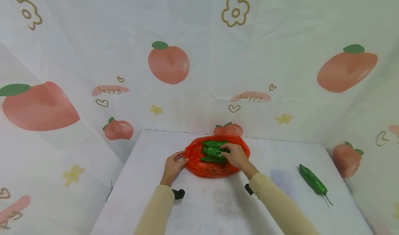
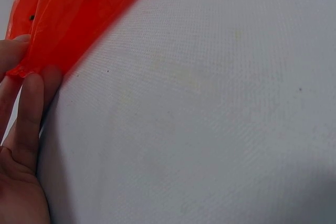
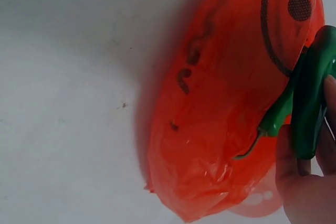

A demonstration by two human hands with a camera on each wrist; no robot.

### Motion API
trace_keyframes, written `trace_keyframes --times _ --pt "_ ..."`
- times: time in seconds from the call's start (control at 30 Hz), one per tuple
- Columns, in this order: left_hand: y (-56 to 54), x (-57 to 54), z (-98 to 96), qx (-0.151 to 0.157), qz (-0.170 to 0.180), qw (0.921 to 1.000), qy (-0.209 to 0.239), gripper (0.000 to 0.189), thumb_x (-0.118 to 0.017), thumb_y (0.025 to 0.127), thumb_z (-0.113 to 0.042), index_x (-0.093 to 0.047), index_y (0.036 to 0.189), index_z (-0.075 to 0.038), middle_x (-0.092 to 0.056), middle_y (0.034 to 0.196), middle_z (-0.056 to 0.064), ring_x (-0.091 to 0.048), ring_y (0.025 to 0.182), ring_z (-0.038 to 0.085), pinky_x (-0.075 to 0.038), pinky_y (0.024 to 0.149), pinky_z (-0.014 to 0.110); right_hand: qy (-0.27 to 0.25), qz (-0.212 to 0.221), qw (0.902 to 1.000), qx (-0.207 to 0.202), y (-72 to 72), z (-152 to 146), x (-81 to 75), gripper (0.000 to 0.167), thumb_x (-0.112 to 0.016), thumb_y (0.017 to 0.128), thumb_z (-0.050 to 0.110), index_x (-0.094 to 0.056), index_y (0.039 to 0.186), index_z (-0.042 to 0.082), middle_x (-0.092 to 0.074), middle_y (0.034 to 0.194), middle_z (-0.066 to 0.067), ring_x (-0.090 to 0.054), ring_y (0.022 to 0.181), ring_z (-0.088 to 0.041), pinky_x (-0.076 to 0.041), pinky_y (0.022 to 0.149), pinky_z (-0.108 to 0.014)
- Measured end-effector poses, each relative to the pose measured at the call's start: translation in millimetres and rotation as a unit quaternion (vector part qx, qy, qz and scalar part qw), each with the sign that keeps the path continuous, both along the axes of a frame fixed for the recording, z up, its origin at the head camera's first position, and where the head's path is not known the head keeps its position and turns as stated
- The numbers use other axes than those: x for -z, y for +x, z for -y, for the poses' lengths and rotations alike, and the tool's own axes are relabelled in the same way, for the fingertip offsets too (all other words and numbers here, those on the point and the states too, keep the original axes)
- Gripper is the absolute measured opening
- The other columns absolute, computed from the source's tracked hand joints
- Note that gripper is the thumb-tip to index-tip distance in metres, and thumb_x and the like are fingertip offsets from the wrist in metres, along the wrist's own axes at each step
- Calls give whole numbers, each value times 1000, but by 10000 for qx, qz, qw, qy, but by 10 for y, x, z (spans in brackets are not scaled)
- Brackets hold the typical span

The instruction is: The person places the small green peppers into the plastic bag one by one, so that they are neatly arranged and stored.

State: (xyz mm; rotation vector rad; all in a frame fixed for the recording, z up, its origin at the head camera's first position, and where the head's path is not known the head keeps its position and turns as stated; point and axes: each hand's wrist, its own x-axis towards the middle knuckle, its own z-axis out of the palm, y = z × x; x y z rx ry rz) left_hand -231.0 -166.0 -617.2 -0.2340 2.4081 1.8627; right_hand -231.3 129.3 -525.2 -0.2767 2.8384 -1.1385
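Head view, around: a single green pepper [image 1: 312, 180] lies on the white surface [image 1: 218, 207], well apart from the red bag [image 1: 199, 155], on its right-hand side. Walls of cloth printed with peaches stand behind the bag.
Head view, bag: it lies flat near the far edge of the surface, with three green peppers [image 1: 214, 151] stacked on top of it, touching one another.
Head view, hands: the left hand [image 1: 173, 164] is at the bag's left edge; the right hand [image 1: 235, 154] lies over the right ends of the peppers, covering them.
Left wrist view: the left hand [image 2: 21, 129] pinches the bag's edge [image 2: 68, 19] between thumb and fingers, a closed grip on the plastic. Bare white surface [image 2: 210, 119] fills the space beside the bag.
Right wrist view: the right hand [image 3: 310, 182] curls its fingers around one pepper [image 3: 310, 103], gripping it just above the bag [image 3: 220, 119]. The pepper's stem points down toward the bag's near edge. Dark printed marks show on the plastic. Whether anything is inside the bag cannot be told.
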Motion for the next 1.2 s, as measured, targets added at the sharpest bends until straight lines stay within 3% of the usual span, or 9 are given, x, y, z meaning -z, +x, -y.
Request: trace_keyframes --times 0.37,1.2 --pt "15 -28 -15 6 -12 10000 -76 45 -78 92 -27 -67 135 -18 -67 137 12 -74 95 15 -63 87 30 -107 251 9996 54 -99 137 65 26 -76 91 12 -74 117 11 -72 124 -9 -62 109 -24 -56 100 -44" --pt "22 -37 -17 -11 8 10000 -51 45 -76 93 -25 -66 135 -16 -67 137 14 -74 99 17 -62 89 30 -47 475 9985 261 -159 266 156 26 -75 92 13 -73 119 12 -69 129 -11 -60 113 -28 -52 105 -50"
